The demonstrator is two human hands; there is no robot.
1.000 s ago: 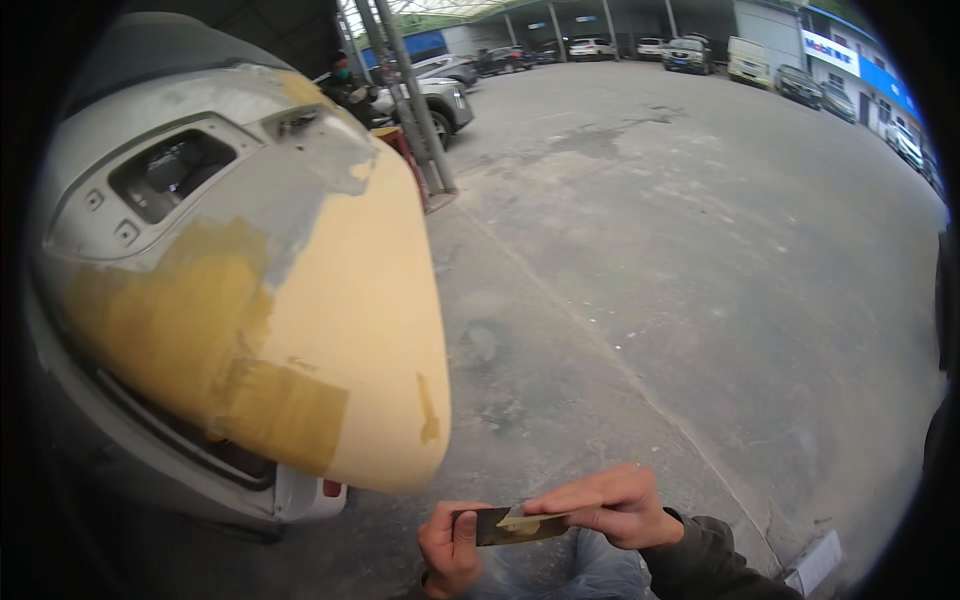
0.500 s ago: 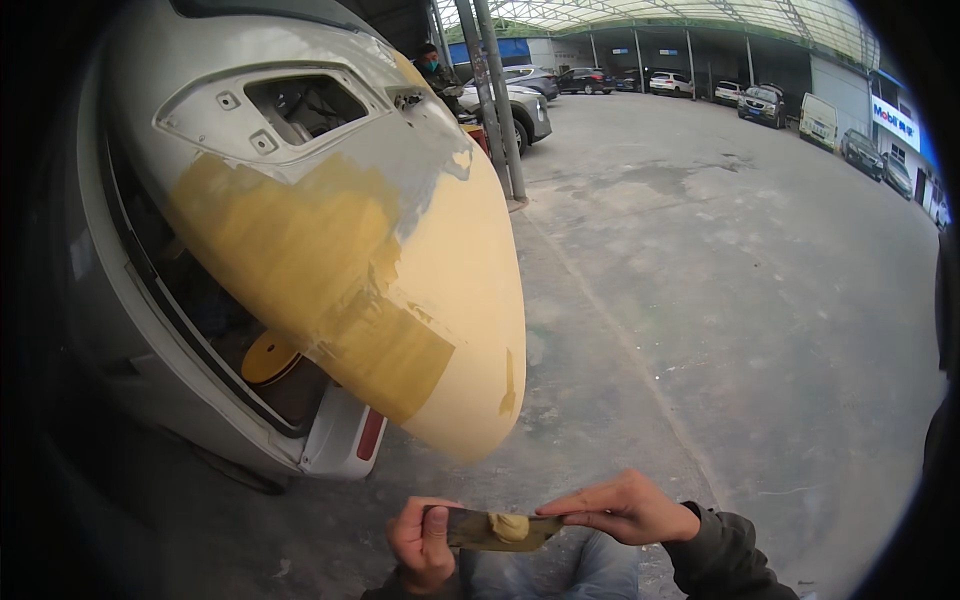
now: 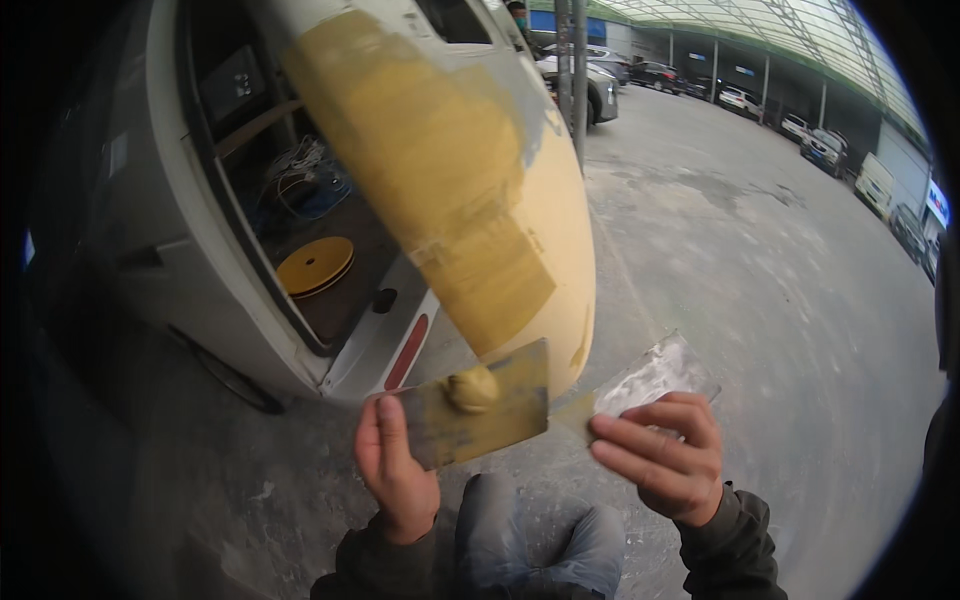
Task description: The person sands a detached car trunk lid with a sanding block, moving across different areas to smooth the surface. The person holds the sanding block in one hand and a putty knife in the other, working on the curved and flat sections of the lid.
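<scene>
My left hand (image 3: 402, 480) grips the end of a flat rectangular putty board (image 3: 515, 408), thumb on top. A mound of yellowish body filler (image 3: 473, 388) sits on the board's face. In my right hand (image 3: 668, 455) is a thin, shiny metal spreader (image 3: 655, 378), pinched between fingers and thumb; its left corner, smeared yellowish, lies close by the board's right edge. Whether the two touch, I cannot tell. Just beyond stands a raised vehicle tailgate (image 3: 565, 225), cream-coloured, with a broad darker yellow filler patch (image 3: 430, 180) and grey areas around it.
The vehicle's open rear (image 3: 335, 225) shows a yellow disc (image 3: 316, 266) and tangled cables. Its white bumper (image 3: 375, 335) has a red reflector (image 3: 407, 352). Metal posts (image 3: 572, 90) stand past the tailgate, with parked cars (image 3: 740, 100) farther off on the concrete floor (image 3: 720, 250).
Both hands have risen and moved apart. The board is now tilted with its face in view, and the spreader has swung out to the right. My view has shifted left and downward.
</scene>
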